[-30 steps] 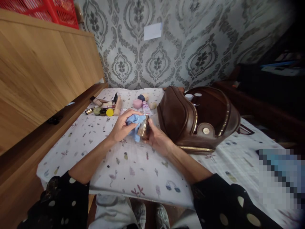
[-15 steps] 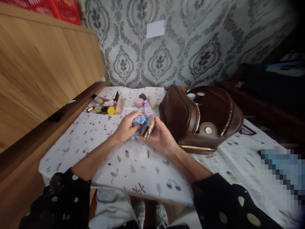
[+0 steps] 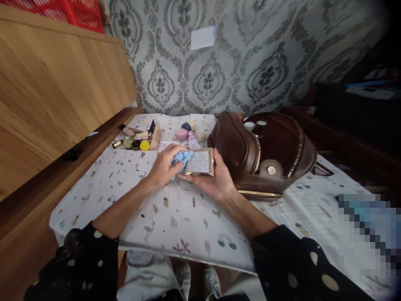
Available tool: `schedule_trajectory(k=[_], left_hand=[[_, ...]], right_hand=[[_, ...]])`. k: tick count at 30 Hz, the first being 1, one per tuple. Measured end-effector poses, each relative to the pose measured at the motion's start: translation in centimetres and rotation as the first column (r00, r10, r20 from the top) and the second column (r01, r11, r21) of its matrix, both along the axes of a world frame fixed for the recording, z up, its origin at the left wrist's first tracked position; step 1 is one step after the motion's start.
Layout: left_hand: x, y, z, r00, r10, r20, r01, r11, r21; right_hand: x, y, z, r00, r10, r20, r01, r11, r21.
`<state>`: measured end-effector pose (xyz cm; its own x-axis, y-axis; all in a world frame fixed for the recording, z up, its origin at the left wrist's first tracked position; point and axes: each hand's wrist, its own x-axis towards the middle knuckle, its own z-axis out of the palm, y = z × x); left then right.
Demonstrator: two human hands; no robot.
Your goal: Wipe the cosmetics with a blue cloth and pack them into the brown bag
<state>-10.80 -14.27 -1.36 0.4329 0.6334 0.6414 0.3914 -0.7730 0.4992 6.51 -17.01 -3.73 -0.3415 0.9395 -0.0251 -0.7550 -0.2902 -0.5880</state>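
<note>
My right hand [image 3: 216,177] holds a flat rectangular case [image 3: 199,161] with a glittery silver top and gold rim, lying face up on my palm over the table. My left hand [image 3: 164,165] is closed on a crumpled blue cloth [image 3: 181,158], which touches the case's left edge. Both hands hover just left of an open brown leather bag [image 3: 247,156].
A table with a printed white cloth [image 3: 175,217] carries a cluster of cosmetics [image 3: 147,140] at its far left: tubes, small jars, a pink pot [image 3: 181,134]. Two small jars [image 3: 254,124] sit inside the bag. A wooden panel [image 3: 56,92] stands at left, patterned wallpaper behind.
The case has turned from edge-on to flat, its glittery face now up in my right hand. My left hand with the cloth stays at its left edge.
</note>
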Motion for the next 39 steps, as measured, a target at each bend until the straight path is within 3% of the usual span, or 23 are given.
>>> schedule_trajectory(k=[3,8,12,17,19,21,24,28,35,39], left_hand=[[0.0,-0.1,-0.1,0.999,-0.019,-0.041,0.02,1.0,0.018],[0.6,-1.5,-0.1,0.969,-0.132,-0.208,0.153,0.985,0.085],[1.2,-2.3,-0.4,0.943,-0.166,-0.289,0.211,0.969,0.131],[0.9,-1.9,0.0,0.986,-0.013,-0.167,0.041,0.986,0.163],[0.5,-1.5,0.5,0.995,0.033,-0.089,-0.027,0.997,0.07],[0.0,-1.0,0.8,0.999,-0.001,-0.05,-0.007,0.988,-0.154],[-0.4,-0.5,1.1,0.994,-0.11,0.002,0.098,0.885,-0.456],[-0.5,-0.3,1.2,0.986,-0.135,0.1,0.168,0.829,-0.534],[-0.8,-0.8,2.7,0.973,-0.21,0.097,0.231,0.865,-0.445],[-1.0,-1.7,3.3,0.981,-0.19,-0.039,0.182,0.971,-0.156]], right_hand=[[0.1,0.1,0.0,0.999,-0.041,-0.002,0.041,0.998,-0.037],[0.0,0.4,-0.2,0.993,-0.113,0.024,0.114,0.993,-0.036],[-0.6,0.4,-0.3,0.994,-0.099,0.052,0.104,0.989,-0.108],[-1.3,-0.4,0.3,0.997,-0.009,0.075,0.018,0.993,-0.12],[-1.4,-0.8,0.5,0.997,0.014,0.079,-0.009,0.998,-0.067],[-1.4,-1.0,0.5,0.994,0.028,0.104,-0.025,0.999,-0.029],[-1.4,-0.9,0.2,0.989,0.014,0.15,-0.009,0.999,-0.036],[-1.6,-0.8,-0.2,0.988,-0.019,0.155,0.027,0.998,-0.055],[-1.1,-1.9,0.5,0.968,-0.091,0.235,0.105,0.993,-0.046],[-0.4,-2.7,1.6,0.932,0.006,0.361,0.054,0.986,-0.155]])
